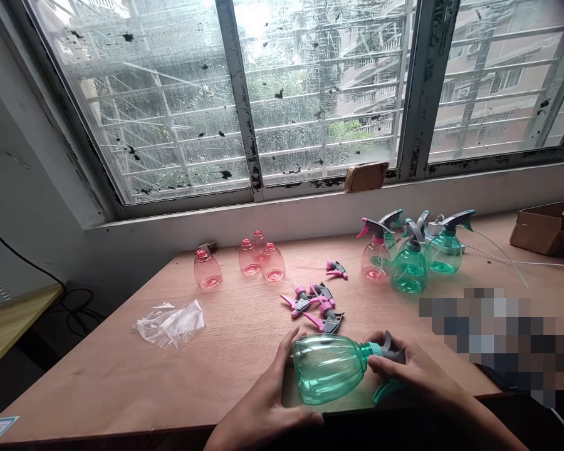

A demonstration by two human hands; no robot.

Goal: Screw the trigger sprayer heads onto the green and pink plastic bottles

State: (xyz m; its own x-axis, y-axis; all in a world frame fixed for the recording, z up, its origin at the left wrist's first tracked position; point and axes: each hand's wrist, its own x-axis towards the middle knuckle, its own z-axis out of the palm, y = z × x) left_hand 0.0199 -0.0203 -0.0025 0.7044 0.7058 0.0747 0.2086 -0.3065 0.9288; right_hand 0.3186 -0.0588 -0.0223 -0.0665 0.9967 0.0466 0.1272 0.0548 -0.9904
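A clear green spray bottle point(329, 369) lies tilted on its side over the front edge of the table, its base toward the left. My left hand point(267, 394) is cupped round the base, thumb below and fingers behind. At the neck, my right hand point(404, 363) grips the grey and teal spray head point(389, 351), which sits on the bottle. Just beyond are several loose pink and grey spray heads point(328, 318), lying in a cluster. Pink bottles without heads point(273, 263) stand upright farther back.
At the back right stand a pink spray bottle point(375, 258) and several green ones point(408, 275) with heads on. A crumpled plastic bag point(172, 322) lies on the left. A cardboard box point(545, 228) and a white cable point(536, 260) are at right, beyond a blurred-out patch.
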